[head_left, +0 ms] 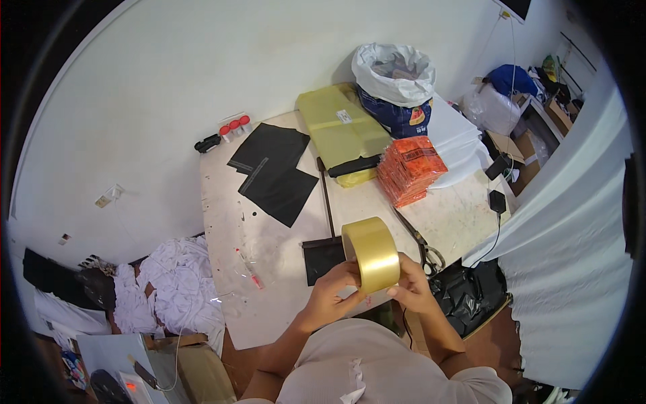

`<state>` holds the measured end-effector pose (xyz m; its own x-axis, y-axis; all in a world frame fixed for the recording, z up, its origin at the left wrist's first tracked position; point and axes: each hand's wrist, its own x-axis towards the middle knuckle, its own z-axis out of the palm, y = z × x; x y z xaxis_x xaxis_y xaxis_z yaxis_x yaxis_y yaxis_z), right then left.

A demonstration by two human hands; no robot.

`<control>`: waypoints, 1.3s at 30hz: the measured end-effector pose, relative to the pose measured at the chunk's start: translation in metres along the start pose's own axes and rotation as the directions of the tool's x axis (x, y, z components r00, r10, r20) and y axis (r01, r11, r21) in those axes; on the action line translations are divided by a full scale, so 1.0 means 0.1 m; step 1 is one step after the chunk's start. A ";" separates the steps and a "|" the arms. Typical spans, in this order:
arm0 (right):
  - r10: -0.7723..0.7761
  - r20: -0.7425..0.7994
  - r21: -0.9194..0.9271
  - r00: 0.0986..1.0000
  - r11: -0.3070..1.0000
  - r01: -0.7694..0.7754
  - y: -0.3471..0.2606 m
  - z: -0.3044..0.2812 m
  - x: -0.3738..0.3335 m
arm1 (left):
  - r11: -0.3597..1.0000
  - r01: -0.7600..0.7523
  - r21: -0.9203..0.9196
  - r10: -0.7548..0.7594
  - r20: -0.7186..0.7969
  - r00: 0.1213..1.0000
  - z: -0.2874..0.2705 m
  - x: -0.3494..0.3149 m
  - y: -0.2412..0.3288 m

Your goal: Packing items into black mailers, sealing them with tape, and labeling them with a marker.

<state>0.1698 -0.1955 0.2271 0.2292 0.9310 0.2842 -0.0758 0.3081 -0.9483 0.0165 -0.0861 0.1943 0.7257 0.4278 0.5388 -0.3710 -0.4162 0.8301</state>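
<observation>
A wide roll of glossy gold-coloured packing tape (378,259) is held up in front of me, above the table's near edge. My left hand (336,294) grips its left side, with fingers at the core's opening. On the other side, my right hand (412,286) closes round the roll, its thumb near the lower edge. Just behind the tape lies a small black pouch or bag (321,259), partly covered by the roll and my left hand. Large black-handled scissors (422,244) rest to the right of the tape.
Flat black bags (279,175) lie on the table (235,303), beside a yellow package (343,124). Orange packets (412,168) are stacked near a lined blue sack (397,101). A pen (249,269) lies at left; red-capped containers (235,127) stand by the wall.
</observation>
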 end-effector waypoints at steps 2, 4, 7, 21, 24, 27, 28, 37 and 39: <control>0.055 0.002 -0.029 0.998 0.998 -0.055 -0.07 -0.01 -0.05 | 0.999 0.028 0.025 -0.028 0.019 0.999 0.00 0.04 0.08; 0.109 0.017 -0.053 0.994 0.993 -0.108 -0.12 0.03 -0.06 | 0.997 0.055 0.060 -0.057 0.027 0.998 0.05 0.08 0.22; -0.046 -0.043 -0.150 0.998 0.988 0.039 -0.18 0.10 -0.03 | 0.956 -0.124 -0.266 -0.021 -0.484 0.875 0.19 0.17 0.40; 0.062 0.088 -0.282 0.994 0.959 -0.035 -0.21 0.06 -0.26 | 0.940 -0.220 0.259 0.242 -0.055 0.969 -0.14 0.42 0.56; 0.112 0.088 -0.291 0.990 0.953 -0.082 -0.23 0.06 -0.25 | 0.873 -0.290 0.393 0.337 -0.054 0.940 -0.11 0.41 0.55; 0.089 0.096 -0.225 0.991 0.972 -0.065 -0.17 0.08 -0.28 | 0.834 -0.286 0.472 0.352 -0.057 0.934 -0.09 0.38 0.59; 0.089 0.097 -0.224 0.991 0.972 -0.065 -0.13 0.06 -0.28 | 0.834 -0.285 0.473 0.352 -0.058 0.934 -0.11 0.35 0.58; 0.351 0.105 -0.338 0.930 0.892 -0.299 0.12 -0.14 -0.58 | 0.946 0.289 0.147 -0.299 0.050 0.953 -0.02 0.60 0.23; 0.429 -0.042 -0.001 0.902 0.903 -0.429 0.38 -0.19 -0.65 | 0.953 0.215 0.215 -0.251 0.158 0.955 0.16 0.71 0.12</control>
<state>0.1705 -0.2482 0.1703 0.2154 0.9639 -0.1563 -0.1661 -0.1216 -0.9786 0.0729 -0.0736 0.2405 0.8776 0.3862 0.2838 -0.0734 -0.4770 0.8759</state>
